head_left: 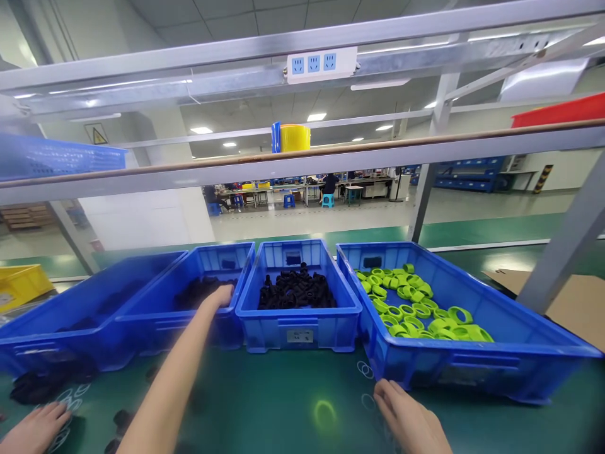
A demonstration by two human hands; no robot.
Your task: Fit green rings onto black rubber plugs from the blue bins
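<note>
The left hand (pixel 220 295) is reaching into the left-centre bin (pixel 189 325) of black parts (pixel 201 291); its grip is hidden. The right hand (pixel 407 421) is lying flat, fingers loosely spread, at lower right beside the green-ring bin (pixel 472 366). Another hand (pixel 34 430) is resting at lower left.

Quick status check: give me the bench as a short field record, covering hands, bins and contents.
left hand: reaching into second blue bin, onto dark parts; grip hidden
right hand: open, resting on green table before fourth bin
third bin: black pieces
fourth bin contents: green rings
first bin: contents too dark to tell
clear rings: on table near right hand
other hand: lower left edge, owner unclear
</note>
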